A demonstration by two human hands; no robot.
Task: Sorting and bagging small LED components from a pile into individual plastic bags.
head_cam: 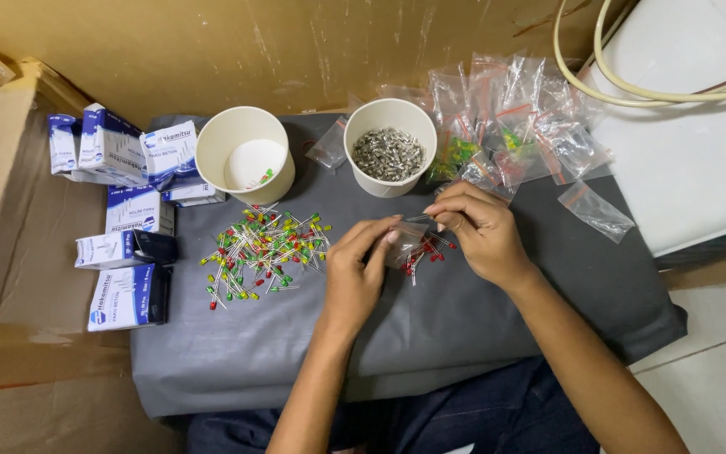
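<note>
Grey cloth [430, 328] covers the work surface. At its far left edge, blue-and-white boxes [119, 168]. Two paper cups [390, 145] stand at its far side. Loose LEDs [264, 249] lie centre-left. Left hand [355, 273] and right hand [482, 229] both pinch a small clear bag [403, 244] above the cloth's centre.

**Plastic, paper and metal on matt cloth**

The small bag [402, 244] is clear glossy plastic. The LEDs [264, 248] look like shiny coloured plastic on thin metal legs. The cups [390, 113] are matt paper, probably. The grey cloth [430, 328] is smooth and matt; the boxes [123, 298] are glossy card.
</note>
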